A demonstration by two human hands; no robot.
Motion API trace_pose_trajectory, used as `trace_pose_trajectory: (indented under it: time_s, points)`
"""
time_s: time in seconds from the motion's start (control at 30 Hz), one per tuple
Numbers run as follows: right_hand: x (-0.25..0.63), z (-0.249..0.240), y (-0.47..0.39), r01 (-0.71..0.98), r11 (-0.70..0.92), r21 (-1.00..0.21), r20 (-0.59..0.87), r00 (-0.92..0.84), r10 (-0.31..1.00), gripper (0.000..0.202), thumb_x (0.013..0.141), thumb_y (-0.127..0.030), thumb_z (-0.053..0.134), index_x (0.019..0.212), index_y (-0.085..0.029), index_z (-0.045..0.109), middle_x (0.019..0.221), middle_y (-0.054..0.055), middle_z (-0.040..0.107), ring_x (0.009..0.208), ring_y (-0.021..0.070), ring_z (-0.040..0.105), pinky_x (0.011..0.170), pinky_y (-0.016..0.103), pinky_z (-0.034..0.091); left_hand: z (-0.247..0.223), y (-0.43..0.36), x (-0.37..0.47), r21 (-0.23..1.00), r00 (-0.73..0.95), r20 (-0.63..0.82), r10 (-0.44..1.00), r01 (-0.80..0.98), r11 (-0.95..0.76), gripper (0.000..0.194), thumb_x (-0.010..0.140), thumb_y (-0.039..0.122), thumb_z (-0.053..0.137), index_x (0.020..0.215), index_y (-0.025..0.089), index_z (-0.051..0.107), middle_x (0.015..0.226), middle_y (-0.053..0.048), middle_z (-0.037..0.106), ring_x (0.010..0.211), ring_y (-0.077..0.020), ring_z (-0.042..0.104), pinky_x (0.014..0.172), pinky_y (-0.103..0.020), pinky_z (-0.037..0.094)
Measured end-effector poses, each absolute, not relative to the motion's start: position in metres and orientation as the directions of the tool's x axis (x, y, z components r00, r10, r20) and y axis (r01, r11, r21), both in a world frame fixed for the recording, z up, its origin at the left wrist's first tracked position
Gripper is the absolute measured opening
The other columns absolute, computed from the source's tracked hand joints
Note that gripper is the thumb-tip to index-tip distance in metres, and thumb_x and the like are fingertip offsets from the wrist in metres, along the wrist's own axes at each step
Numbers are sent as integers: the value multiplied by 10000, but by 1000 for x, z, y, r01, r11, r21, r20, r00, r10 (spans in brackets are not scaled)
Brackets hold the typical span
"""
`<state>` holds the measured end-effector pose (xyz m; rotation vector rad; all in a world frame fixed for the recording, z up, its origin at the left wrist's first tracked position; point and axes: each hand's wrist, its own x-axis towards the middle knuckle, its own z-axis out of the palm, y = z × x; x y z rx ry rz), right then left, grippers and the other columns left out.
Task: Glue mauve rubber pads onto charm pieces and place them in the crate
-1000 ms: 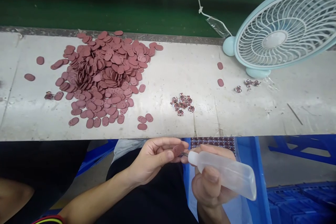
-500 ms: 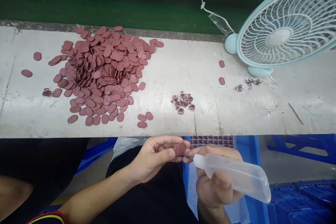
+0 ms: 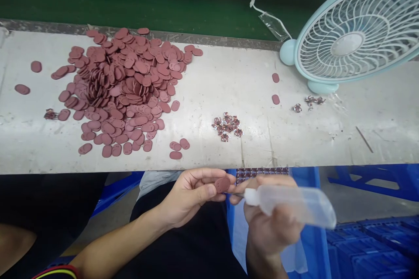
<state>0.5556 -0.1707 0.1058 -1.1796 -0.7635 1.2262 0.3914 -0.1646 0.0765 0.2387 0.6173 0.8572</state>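
Between the thumb and fingers of my left hand (image 3: 191, 196) is a reddish-brown oval disc (image 3: 223, 184) with small holes, held just below the bench edge. My right hand (image 3: 270, 226), partly blurred, grips a translucent squeeze bottle (image 3: 296, 205) with a white cap and a thin dark nozzle. The nozzle points left, its tip close to the disc; whether they touch I cannot tell. A large heap of similar oval discs (image 3: 131, 74) covers the bench's left half. A small cluster of shiny brown-and-silver pieces (image 3: 226, 126) lies in front of my hands.
A light-blue fan (image 3: 347, 44) stands at the right of the white bench (image 3: 209, 87). Under my right hand is a blue crate (image 3: 309, 178) with rows of brown pieces (image 3: 262, 171). Blue crates (image 3: 376, 248) stand at lower right. Another person's arm (image 3: 15, 246) shows at lower left.
The bottle has swung to a flatter angle, its base rising, and its nozzle has shifted slightly right. My left hand keeps the disc almost in place. The camera view has shifted slightly.
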Motion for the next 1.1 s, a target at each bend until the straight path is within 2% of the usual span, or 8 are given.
trace_pose_trajectory:
  time_s: [0.13, 0.2, 0.3, 0.4, 0.47, 0.57, 0.77, 1.1]
  points:
    - [592, 81, -124, -912, -238, -334, -374, -104, 921, 337, 931, -523, 613, 963, -188, 632, 611, -31, 596, 486, 105, 626, 371, 151, 507, 77, -164, 387, 438, 486, -420, 766, -631, 640, 239, 883, 229, 767, 1122, 226, 788, 1182, -77, 795, 1047, -198, 767, 850, -204, 610]
    - [617, 54, -103, -946, -284, 158, -325, -321, 889, 290, 957, -454, 602, 1042, -179, 572, 624, -50, 546, 534, 96, 644, 399, 126, 530, 76, -164, 384, 438, 468, -431, 772, -639, 632, 237, 888, 219, 761, 1123, 228, 787, 1179, -77, 797, 1048, -199, 768, 857, -205, 611]
    - [639, 25, -91, -830, -355, 431, -187, -467, 864, 199, 969, -387, 584, 1018, -200, 537, 617, -60, 496, 541, 121, 633, 422, 186, 575, 74, -165, 376, 445, 428, -456, 780, -649, 617, 239, 891, 204, 754, 1127, 227, 787, 1190, -81, 793, 1055, -208, 766, 862, -211, 614]
    - [634, 25, -102, -944, -273, 183, -149, -301, 942, 327, 950, -467, 622, 1110, -187, 565, 653, -53, 527, 514, 94, 590, 396, 150, 526, 70, -165, 367, 455, 375, -484, 791, -664, 594, 234, 890, 215, 756, 1121, 222, 791, 1198, -86, 789, 1059, -216, 766, 852, -208, 618]
    - [621, 36, -113, -908, -162, -387, -197, -90, 976, 428, 944, -596, 569, 1143, -219, 608, 638, -65, 517, 435, 76, 499, 319, 149, 419, 67, -165, 362, 460, 341, -503, 794, -672, 580, 236, 885, 229, 763, 1118, 217, 793, 1194, -92, 789, 1053, -219, 768, 845, -207, 619]
    - [600, 49, -116, -244, -120, -962, -167, 183, 969, 384, 934, -572, 603, 1134, -256, 692, 618, -57, 531, 436, 101, 457, 368, 213, 389, 64, -164, 357, 466, 318, -519, 793, -673, 574, 238, 884, 234, 763, 1119, 210, 792, 1195, -101, 788, 1046, -220, 769, 844, -213, 621]
    - [585, 41, -83, 837, -69, -543, 9, 88, 996, 360, 988, -359, 523, 1234, -179, 715, 782, 51, 675, 742, 223, 627, 764, 379, 508, 64, -163, 359, 447, 346, -519, 781, -669, 594, 242, 891, 229, 755, 1130, 210, 787, 1208, -104, 783, 1053, -217, 766, 845, -210, 619]
    - [592, 69, -117, 518, -275, -810, -207, 186, 961, 144, 885, -366, 730, 956, -243, 707, 846, 13, 681, 716, 169, 658, 626, 287, 538, 63, -159, 365, 461, 349, -510, 786, -661, 592, 226, 909, 208, 731, 1127, 220, 787, 1208, -95, 785, 1057, -210, 764, 851, -214, 611]
